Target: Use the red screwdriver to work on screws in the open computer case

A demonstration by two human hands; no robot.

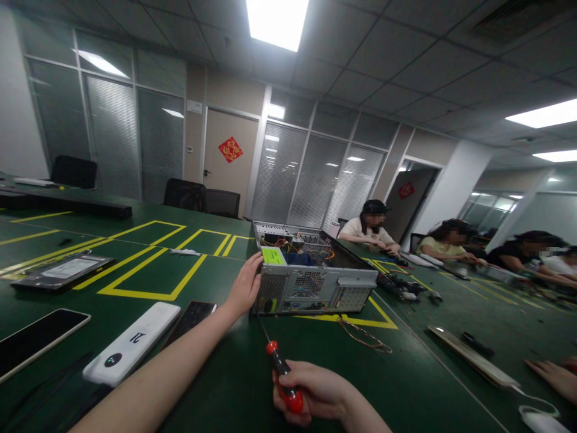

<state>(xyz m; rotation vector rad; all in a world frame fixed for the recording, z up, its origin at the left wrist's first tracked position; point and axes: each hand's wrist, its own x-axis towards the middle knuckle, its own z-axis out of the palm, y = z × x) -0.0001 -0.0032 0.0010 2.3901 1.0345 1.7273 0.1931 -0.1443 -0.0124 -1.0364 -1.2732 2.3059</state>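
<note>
- I have the left hand (246, 288) out ahead, fingers laid on the near left corner of the open grey metal computer case (315, 282); it presses against the case rather than wrapping around it.
- I have the right hand (315, 391) clenched, near and low, around the red-and-black-handled screwdriver (282, 370), whose thin shaft slants up and left toward the case's near left bottom corner.
- The case lies on its side on the dark green table (234, 373), mid-scene, inside a box of yellow tape lines (135, 270). Its rear panel faces me, and a bright green label (273, 256) sits just beside my left fingertips.
- A thin loop of wire (363, 338) lies just near of the case, to the right.
- Left of my forearm lie a white oblong device (130, 344), a black phone (192, 316) and a second dark phone (38, 338) further left.
- At the near right edge another person's hand (556, 377) rests on the table.
- Far right, several people sit at the table.
</note>
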